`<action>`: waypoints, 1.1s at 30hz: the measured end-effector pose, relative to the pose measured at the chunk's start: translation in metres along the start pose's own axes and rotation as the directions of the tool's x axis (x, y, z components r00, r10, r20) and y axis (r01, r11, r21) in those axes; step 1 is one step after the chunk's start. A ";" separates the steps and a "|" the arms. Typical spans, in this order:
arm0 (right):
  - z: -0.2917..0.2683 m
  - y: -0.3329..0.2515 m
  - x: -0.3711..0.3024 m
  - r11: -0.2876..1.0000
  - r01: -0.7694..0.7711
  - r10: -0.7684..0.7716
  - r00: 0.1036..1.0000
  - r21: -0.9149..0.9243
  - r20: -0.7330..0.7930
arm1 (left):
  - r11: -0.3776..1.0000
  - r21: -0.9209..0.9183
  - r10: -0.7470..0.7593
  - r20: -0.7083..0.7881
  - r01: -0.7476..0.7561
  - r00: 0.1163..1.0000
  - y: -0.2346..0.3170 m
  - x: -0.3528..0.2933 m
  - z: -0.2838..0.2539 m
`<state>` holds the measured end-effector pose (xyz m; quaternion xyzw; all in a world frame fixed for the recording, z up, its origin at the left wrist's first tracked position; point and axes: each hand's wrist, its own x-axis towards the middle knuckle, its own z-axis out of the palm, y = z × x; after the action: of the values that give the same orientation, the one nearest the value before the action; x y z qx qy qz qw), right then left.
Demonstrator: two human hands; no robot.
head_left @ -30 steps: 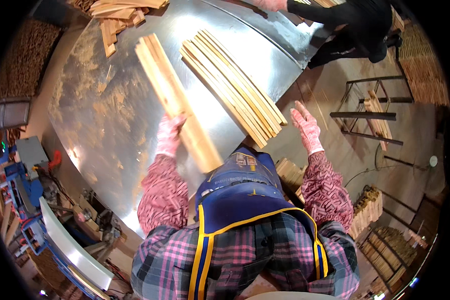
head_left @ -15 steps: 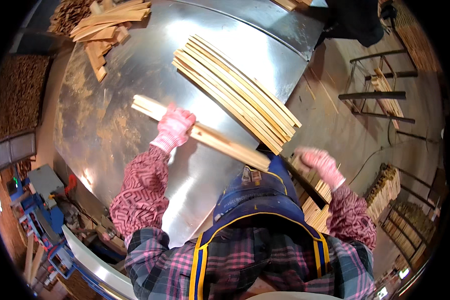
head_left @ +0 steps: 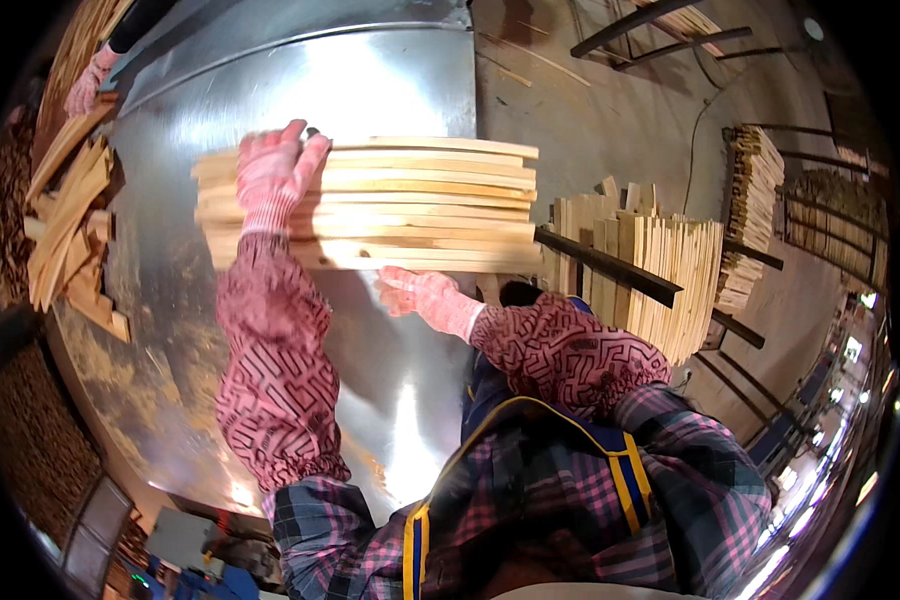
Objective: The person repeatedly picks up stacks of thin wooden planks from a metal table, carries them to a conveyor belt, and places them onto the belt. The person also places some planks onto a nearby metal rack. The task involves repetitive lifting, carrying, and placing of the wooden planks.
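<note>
A row of long pale wooden slats (head_left: 420,205) lies side by side on the metal table (head_left: 185,400). My left hand (head_left: 273,172), in a pink knit glove, rests across the row near its left end. Its fingers are apart and reach the far edge of the slats. At the near edge of the row is my right hand (head_left: 425,300), gloved alike, with its fingers stretched leftward and nothing in them. Whether those fingertips touch the nearest slat, I cannot tell.
Loose wood offcuts (head_left: 80,230) are heaped at the table's left, near another person's gloved hand (head_left: 92,82). Stacked slats (head_left: 670,280) stand on a rack with dark metal bars (head_left: 610,265) to my right. More wood bundles (head_left: 755,210) stand beyond.
The wood pieces my left hand held now lie with the row. My right hand has come from the right to the row's near edge. The view has turned, and the row lies crosswise.
</note>
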<state>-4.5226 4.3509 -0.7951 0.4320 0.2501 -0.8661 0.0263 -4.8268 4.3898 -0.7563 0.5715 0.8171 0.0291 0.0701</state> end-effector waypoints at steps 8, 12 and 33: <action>-0.066 -0.108 -0.015 0.340 -0.004 -0.633 0.739 -0.940 -0.232 | 0.278 0.954 0.513 -0.245 0.110 0.822 0.014 -0.147 0.061; -0.090 -0.109 -0.007 0.431 0.197 -0.664 0.730 -0.880 -0.162 | 0.840 -0.537 -0.321 -0.382 0.075 0.867 0.083 -0.169 0.107; -0.228 -0.244 -0.393 0.744 0.658 -0.668 0.727 -0.115 -0.160 | -0.228 -0.879 0.205 0.377 0.419 0.903 0.423 -0.077 -0.116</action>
<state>-4.1731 4.6008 -0.5096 0.3943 0.4109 -0.7663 -0.2975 -4.4248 4.4676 -0.5814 0.2131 0.4956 0.5323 0.6524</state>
